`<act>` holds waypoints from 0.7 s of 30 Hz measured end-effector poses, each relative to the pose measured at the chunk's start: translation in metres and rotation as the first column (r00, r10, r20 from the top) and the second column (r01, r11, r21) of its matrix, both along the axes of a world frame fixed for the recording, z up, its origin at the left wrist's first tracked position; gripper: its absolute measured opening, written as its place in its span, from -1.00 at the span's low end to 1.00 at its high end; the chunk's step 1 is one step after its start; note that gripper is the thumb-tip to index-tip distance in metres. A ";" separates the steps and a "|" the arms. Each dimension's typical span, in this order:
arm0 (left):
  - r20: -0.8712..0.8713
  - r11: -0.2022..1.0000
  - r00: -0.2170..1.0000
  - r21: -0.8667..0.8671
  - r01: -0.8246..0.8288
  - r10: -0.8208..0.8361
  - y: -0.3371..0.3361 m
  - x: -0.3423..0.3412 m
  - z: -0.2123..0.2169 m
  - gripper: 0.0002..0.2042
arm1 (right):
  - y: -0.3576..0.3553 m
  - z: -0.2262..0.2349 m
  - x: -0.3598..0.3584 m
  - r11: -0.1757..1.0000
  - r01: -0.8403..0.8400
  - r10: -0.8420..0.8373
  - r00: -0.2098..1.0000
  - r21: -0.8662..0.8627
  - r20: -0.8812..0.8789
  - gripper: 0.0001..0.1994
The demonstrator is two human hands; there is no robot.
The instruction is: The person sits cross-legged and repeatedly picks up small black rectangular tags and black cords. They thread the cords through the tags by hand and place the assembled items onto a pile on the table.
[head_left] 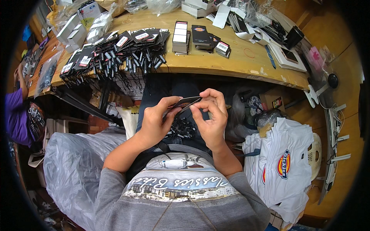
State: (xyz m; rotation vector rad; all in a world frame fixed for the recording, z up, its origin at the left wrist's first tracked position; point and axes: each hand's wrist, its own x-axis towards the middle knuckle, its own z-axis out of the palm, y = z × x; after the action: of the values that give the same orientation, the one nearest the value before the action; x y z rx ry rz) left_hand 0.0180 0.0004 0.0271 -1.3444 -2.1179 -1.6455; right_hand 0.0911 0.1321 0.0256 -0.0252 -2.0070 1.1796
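Note:
Over my lap, my left hand [157, 116] is closed on black hang tags [186, 101], holding them by their left side. My right hand [211, 117] pinches the right edge of the same tags with thumb and fingers. How many tags are held cannot be made out. Below them in my lap lies a bunch of black tag strings [182, 128] with small printed tabs. Ahead on the table, a big heap of strung black tags [133, 40] lets its strings hang over the front edge.
Neat tag stacks [180, 36] stand mid-table beside another black stack [200, 34]. A phone [289, 55] rests on white boxes at the right. Folded white T-shirts [287, 165] are piled right of me, a grey plastic bag [71, 169] left. Another person in purple [18, 115] sits far left.

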 end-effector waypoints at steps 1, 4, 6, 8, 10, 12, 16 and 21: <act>-0.032 1.000 0.999 -0.010 -0.001 0.001 0.000 0.000 0.000 -0.70 | 0.000 0.001 0.000 1.000 -0.002 0.002 1.000 -0.013 0.007 -0.90; -0.097 1.000 0.995 -0.002 0.025 -0.025 0.000 -0.001 -0.002 -0.64 | 0.001 0.001 -0.001 0.999 -0.038 0.038 0.999 -0.038 0.005 -0.90; -0.153 0.999 0.988 -0.032 0.025 -0.029 -0.001 -0.003 -0.001 -0.63 | 0.004 -0.002 -0.004 0.999 -0.053 0.053 0.998 0.001 -0.043 -0.90; -0.159 0.998 0.986 -0.056 0.037 -0.046 -0.001 -0.004 -0.002 -0.64 | 0.005 -0.003 -0.006 0.997 -0.076 0.077 0.995 0.014 -0.066 -0.91; -0.115 0.996 0.991 -0.075 0.057 -0.065 -0.001 -0.003 -0.006 -0.68 | 0.005 -0.002 -0.007 0.993 -0.117 0.116 0.991 0.000 -0.064 -0.92; 0.035 0.999 0.999 0.003 0.037 -0.037 0.001 -0.002 -0.008 -0.72 | 0.004 -0.001 -0.008 0.993 -0.115 0.114 0.993 -0.023 -0.041 -0.93; 0.106 0.999 0.994 0.051 0.002 -0.007 0.002 -0.001 -0.006 -0.76 | 0.004 -0.004 -0.011 0.990 0.059 -0.043 0.991 0.125 -0.128 -0.89; -0.112 0.999 0.993 0.029 -0.017 0.020 0.003 0.000 -0.002 -0.67 | 0.000 -0.004 -0.007 0.933 0.235 -0.196 0.967 0.272 -0.165 -0.84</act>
State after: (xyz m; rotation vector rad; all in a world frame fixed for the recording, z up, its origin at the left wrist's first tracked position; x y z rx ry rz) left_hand 0.0182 0.0037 0.0248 -1.3709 -2.0298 -1.5480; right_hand 0.0838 0.1321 0.0217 -0.0175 -1.9797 0.7220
